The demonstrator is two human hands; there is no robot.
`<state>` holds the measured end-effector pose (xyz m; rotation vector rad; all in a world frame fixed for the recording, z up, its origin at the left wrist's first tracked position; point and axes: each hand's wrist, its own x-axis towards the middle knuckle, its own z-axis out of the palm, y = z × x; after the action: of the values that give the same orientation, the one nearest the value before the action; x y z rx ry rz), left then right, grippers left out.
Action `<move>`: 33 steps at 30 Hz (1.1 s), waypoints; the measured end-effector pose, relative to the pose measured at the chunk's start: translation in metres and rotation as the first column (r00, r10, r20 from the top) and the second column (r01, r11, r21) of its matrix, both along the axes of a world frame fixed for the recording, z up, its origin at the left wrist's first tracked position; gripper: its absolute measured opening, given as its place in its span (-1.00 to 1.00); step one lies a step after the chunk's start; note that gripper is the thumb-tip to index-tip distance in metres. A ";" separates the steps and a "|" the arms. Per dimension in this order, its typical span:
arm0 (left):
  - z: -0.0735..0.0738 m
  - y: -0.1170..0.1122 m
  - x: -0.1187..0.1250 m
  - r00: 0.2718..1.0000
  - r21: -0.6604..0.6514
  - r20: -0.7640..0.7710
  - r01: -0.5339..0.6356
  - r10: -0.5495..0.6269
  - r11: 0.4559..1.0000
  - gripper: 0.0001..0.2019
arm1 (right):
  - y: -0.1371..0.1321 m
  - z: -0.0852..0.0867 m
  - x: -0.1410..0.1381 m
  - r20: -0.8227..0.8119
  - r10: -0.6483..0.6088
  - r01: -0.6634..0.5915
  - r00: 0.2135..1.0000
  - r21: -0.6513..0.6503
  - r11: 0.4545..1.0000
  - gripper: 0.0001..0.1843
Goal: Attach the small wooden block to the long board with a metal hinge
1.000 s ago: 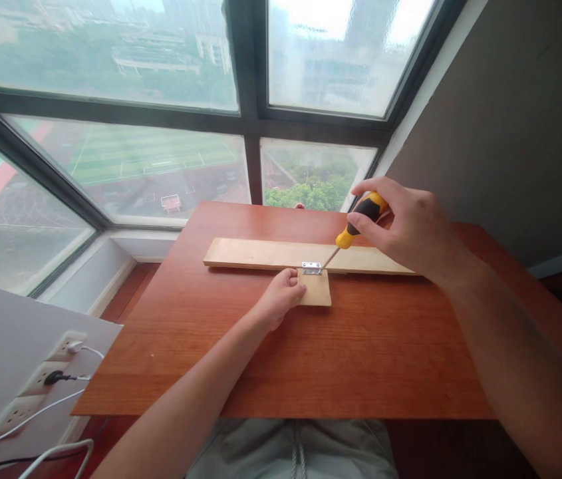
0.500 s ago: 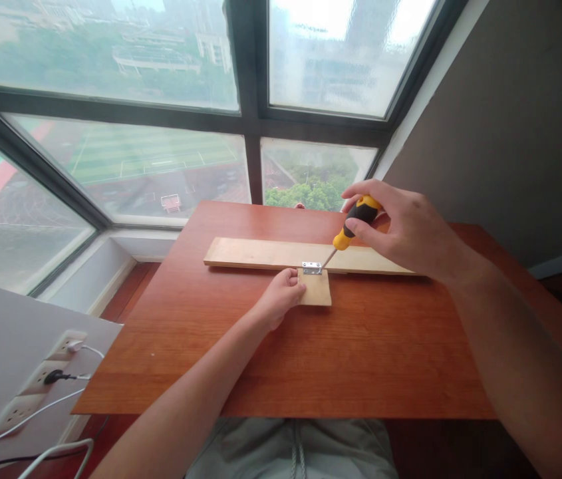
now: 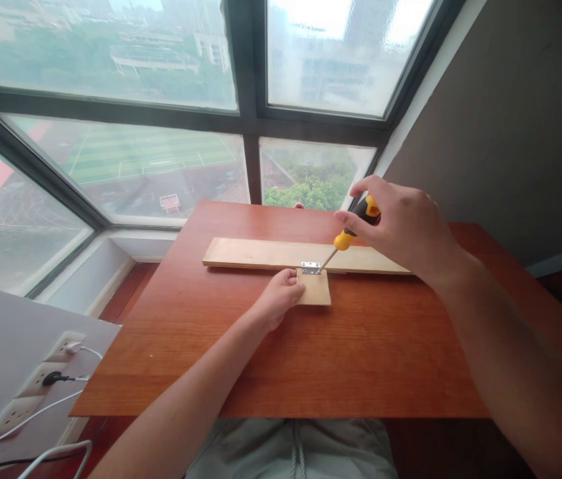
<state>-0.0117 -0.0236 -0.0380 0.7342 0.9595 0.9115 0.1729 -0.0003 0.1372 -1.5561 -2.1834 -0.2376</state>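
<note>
A long pale wooden board point(image 3: 261, 253) lies across the far part of the red-brown table point(image 3: 350, 352). A small square wooden piece point(image 3: 317, 291) sits against its near edge, joined by a small metal hinge point(image 3: 311, 267). My left hand point(image 3: 281, 297) is curled, pressing on the left edge of the small piece. My right hand point(image 3: 400, 226) grips a yellow-and-black screwdriver point(image 3: 355, 226); its thin shaft slants down-left with the tip on the hinge.
Large windows rise right behind the table's far edge. A grey wall stands to the right. At the lower left, a white power strip point(image 3: 36, 386) with plugged cables sits on a grey surface beside the table.
My right hand has turned around the screwdriver handle, its fingers shifting over the grip. The tip stays on the hinge. My left hand has not moved.
</note>
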 end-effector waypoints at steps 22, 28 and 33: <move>-0.002 -0.001 0.003 0.999 -0.023 0.033 -0.026 0.026 0.999 -0.75 | 0.002 0.001 0.004 -0.225 0.261 -0.290 0.939 -0.108 0.951 -0.52; -0.003 -0.002 0.002 0.999 -0.013 0.036 -0.016 0.016 1.000 -0.76 | 0.004 -0.007 0.001 -0.085 0.079 -0.080 0.993 -0.009 0.997 -0.53; -0.002 -0.002 0.002 0.999 -0.005 0.032 -0.011 0.011 1.000 -0.77 | 0.003 -0.004 0.004 -0.225 0.238 -0.261 0.945 -0.079 0.962 -0.49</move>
<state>-0.0096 -0.0251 -0.0400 0.7089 0.9376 0.9279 0.1765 0.0028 0.1329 -1.2725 -2.2217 0.1250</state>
